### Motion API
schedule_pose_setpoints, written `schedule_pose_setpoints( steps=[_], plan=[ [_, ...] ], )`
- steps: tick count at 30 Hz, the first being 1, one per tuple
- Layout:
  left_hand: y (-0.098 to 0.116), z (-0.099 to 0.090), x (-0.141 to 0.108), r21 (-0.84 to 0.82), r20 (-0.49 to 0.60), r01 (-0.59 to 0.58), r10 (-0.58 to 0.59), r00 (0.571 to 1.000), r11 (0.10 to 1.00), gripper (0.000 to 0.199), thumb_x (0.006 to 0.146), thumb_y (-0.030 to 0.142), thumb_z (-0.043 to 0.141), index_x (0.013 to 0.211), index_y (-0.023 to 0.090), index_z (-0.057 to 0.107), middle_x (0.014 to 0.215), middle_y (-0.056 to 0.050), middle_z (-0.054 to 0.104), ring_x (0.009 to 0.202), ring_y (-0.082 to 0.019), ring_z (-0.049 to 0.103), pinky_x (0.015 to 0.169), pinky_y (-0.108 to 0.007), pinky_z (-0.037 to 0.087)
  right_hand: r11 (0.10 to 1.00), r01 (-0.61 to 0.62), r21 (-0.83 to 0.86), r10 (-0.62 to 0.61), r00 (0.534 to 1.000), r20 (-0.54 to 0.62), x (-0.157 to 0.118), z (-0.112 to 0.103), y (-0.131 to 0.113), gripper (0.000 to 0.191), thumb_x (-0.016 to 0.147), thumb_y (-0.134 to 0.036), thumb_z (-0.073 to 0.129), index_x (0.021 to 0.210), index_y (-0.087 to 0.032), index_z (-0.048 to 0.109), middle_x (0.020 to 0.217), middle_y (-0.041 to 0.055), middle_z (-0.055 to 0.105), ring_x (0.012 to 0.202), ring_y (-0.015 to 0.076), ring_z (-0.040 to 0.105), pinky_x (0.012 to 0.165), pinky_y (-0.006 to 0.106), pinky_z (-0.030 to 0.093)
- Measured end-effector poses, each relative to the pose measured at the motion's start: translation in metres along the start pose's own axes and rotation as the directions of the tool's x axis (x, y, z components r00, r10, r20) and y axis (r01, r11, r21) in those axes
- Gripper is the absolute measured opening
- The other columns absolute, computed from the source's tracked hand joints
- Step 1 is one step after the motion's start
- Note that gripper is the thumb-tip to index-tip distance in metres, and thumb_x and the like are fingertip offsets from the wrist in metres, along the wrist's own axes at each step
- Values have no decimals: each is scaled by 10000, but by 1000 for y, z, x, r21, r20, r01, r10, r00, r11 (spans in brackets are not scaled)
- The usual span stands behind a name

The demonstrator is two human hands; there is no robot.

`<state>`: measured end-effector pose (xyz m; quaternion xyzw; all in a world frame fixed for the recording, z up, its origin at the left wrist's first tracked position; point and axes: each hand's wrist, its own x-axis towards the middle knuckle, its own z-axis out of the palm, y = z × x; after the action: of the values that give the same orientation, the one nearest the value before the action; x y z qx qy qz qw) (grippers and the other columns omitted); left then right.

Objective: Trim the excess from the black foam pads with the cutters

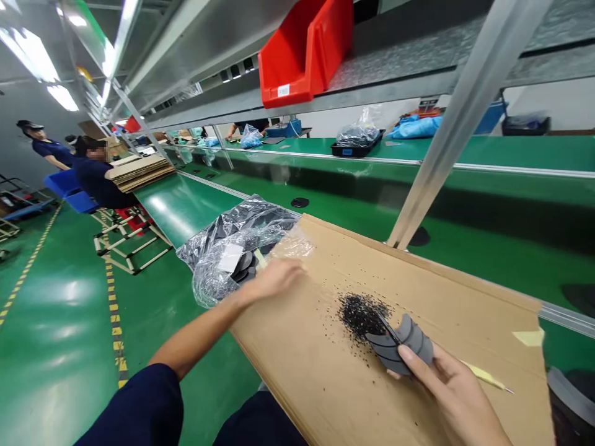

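My right hand (pixel 449 378) is closed on a grey curved piece (pixel 404 344) with dark ridges or layers, the thumb pressed on top. A thin dark stick-like tool (pixel 389 327) lies across the piece by the thumb. Just beyond it spreads a pile of tiny black bits (pixel 360 316) on the brown cardboard (pixel 297 365). Behind the right hand shows a yellow-handled tool (pixel 488 376) with a metal tip. My left hand (pixel 281 277), smeared by motion, is over the cardboard's left side, near a clear plastic bag (pixel 211 272) of dark grey curved pieces (pixel 244 266).
A slanted metal post (pixel 446 155) rises behind the cardboard. Overhead, a red bin (pixel 307 56) sits on a shelf. A black tray (pixel 356 148) stands on the green back bench. Grey parts (pixel 574 396) lie at right. Co-workers (pixel 100 176) are at left beside stacked cardboard (pixel 142 170).
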<state>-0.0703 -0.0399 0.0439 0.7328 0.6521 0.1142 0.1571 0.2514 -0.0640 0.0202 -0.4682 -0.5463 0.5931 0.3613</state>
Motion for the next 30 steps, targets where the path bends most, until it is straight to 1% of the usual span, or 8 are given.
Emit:
schedule_pose_setpoints(
  steps=[6, 10, 14, 18, 21, 24, 27, 30],
  plan=[
    [-77, -27, 27, 300, -19, 142, -143, 990, 943, 249, 893, 50, 431, 977, 155, 640, 1036, -118, 690, 1039, -252, 652, 901, -316, 502, 966, -83, 246, 69, 996, 65, -7, 10, 5, 557, 728, -516, 844, 1165, -194, 723, 1039, 92, 728, 837, 208, 645, 691, 307, 581],
    [-88, -25, 33, 417, 19, 113, -132, 991, 902, 206, 888, 78, 441, 871, 161, 629, 935, -113, 666, 934, -275, 667, 761, -292, 494, 953, -70, 295, 51, 996, 70, -10, 11, 12, 533, 753, -427, 831, 1221, -207, 700, 1103, 92, 712, 889, 207, 638, 699, 313, 578],
    [-74, -32, 12, 463, -60, 100, -81, 995, 881, 328, 870, 39, 386, 1042, 149, 642, 952, -124, 632, 779, -253, 645, 652, -295, 460, 949, -48, 313, 28, 997, 69, -12, 8, 13, 563, 773, -374, 811, 1293, -213, 666, 1111, 95, 709, 902, 201, 627, 698, 306, 572],
    [-29, -24, -11, 18, -277, -242, 237, 931, 970, 277, 982, 223, 412, 950, 174, 683, 943, -99, 631, 823, -218, 626, 727, -298, 491, 970, -8, 242, -4, 999, 48, -8, 10, 13, 497, 833, -441, 756, 1261, -197, 690, 1064, 102, 716, 864, 203, 635, 655, 295, 562],
    [20, 1, -11, -500, -337, -419, 275, 900, 758, 240, 959, 259, 513, 899, 171, 728, 972, -96, 669, 904, -202, 628, 791, -291, 513, 985, 169, 20, -167, 983, -69, -5, 12, 17, 387, 904, -439, 680, 1192, -185, 726, 957, 98, 713, 813, 213, 640, 631, 317, 560],
    [61, 33, 2, -845, -225, -250, 109, 968, 474, 186, 885, 260, 596, 880, 150, 745, 955, -85, 688, 824, -174, 626, 722, -266, 522, 789, 459, -407, -551, 822, -142, -7, 10, 24, 253, 964, -237, 581, 1145, -226, 758, 972, 99, 706, 824, 207, 641, 687, 339, 556],
    [83, 59, 13, -979, -65, -64, 1, 998, 191, 209, 846, 276, 606, 918, 132, 740, 954, -84, 695, 822, -180, 635, 726, -278, 543, 487, 537, -688, -779, 623, -66, -14, 2, 28, 464, 932, -50, 498, 1254, -302, 718, 1049, 93, 701, 804, 180, 635, 651, 313, 533],
    [92, 76, 11, -990, 9, 3, 43, 999, 139, 270, 907, 375, 606, 964, 141, 726, 946, -82, 692, 837, -185, 634, 751, -298, 559, 372, 465, -803, -820, 571, -50, -21, -4, 28, 571, 903, 1, 473, 1305, -345, 686, 1074, 87, 692, 851, 188, 644, 646, 304, 536]
  ],
)
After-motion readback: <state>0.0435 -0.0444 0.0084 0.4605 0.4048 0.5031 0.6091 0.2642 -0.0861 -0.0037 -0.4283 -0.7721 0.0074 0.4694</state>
